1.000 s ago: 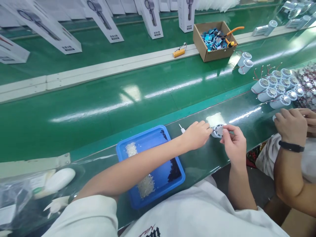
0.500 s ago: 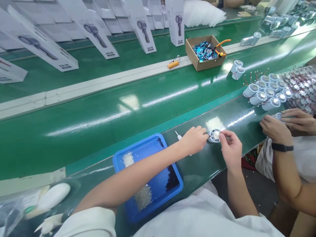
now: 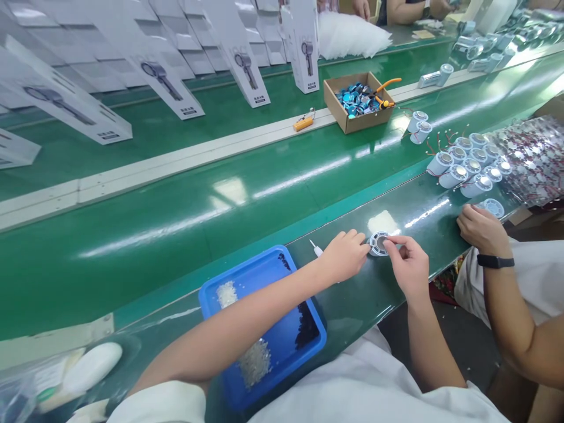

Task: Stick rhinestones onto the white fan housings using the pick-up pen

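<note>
A round pale-blue fan housing (image 3: 378,243) with a slotted rim and a dark centre sits on the bench between my hands. My left hand (image 3: 346,256) is closed, fingertips pinched at the housing's left edge; whether they grip its rim or a wire there I cannot make out. From the right, the thumb and forefinger of my right hand (image 3: 409,263) pinch at the centre disc and rim. Just beyond my left hand lies a white-handled screwdriver (image 3: 316,249), partly hidden. Under my left forearm is a blue tray (image 3: 259,262) with small clear pieces and black screw-like bits.
Several similar housings with wires (image 3: 471,158) stand at right, near a co-worker's hand (image 3: 482,229) and another housing (image 3: 492,207). Across the green belt are a cardboard box (image 3: 356,122) of blue discs, an orange battery (image 3: 303,123) and white fan boxes (image 3: 304,53).
The view has shifted slightly. The housing's centre, bright before, now looks dark; my hands stay at it. One of the co-worker's hands has left the housing at right.
</note>
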Tool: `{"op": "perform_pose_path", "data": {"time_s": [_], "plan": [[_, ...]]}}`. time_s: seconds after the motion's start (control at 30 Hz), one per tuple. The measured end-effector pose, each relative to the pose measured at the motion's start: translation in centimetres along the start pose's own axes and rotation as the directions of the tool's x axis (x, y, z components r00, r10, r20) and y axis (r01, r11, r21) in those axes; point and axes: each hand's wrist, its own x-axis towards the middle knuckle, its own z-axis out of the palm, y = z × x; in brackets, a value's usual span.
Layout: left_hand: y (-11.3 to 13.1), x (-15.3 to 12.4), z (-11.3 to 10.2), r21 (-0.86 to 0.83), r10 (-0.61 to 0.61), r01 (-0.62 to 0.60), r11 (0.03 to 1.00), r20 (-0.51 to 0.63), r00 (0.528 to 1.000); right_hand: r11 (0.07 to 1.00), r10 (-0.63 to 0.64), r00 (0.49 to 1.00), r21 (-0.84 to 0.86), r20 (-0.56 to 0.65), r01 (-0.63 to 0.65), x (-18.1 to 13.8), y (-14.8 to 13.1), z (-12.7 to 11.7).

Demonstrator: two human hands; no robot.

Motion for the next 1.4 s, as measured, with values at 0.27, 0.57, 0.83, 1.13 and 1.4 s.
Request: {"op": "perform_pose_path", "data": {"time_s": [0.27,0.57,0.83,1.13,1.4], "plan": [[0.0,-0.2,0.4,-0.006,0.005,-0.005,1.0,-0.001,1.0,0.992,-0.122,0.992,-0.013,-0.041,0.122,1.0,0.4,0.2],[0.2,0.0,0.5,-0.007,-0.015,0.015,1.0,0.016,1.0,0.915,0.232,0.889,0.221,0.396,-0.337,2.7,0.4,0.2],[-0.4,-0.2,-0.4,-0.259,-0.079,0.084,0.962,0.028,0.996,0.817,0.287,0.826,0.327,0.486,-0.476,2.6,0.2,0.4],[-0.4,2.3,-0.6,-0.819,-0.285,0.243,0.52,0.102,0.953,0.762,0.25,0.83,0.427,0.499,-0.486,2.2,1.0,0.9],[-0.3,2.4,-0.5,-0.864,-0.311,0.302,0.402,0.181,0.933,0.825,0.2,0.892,0.422,0.406,-0.377,1.7,2.0,1.6]]}}
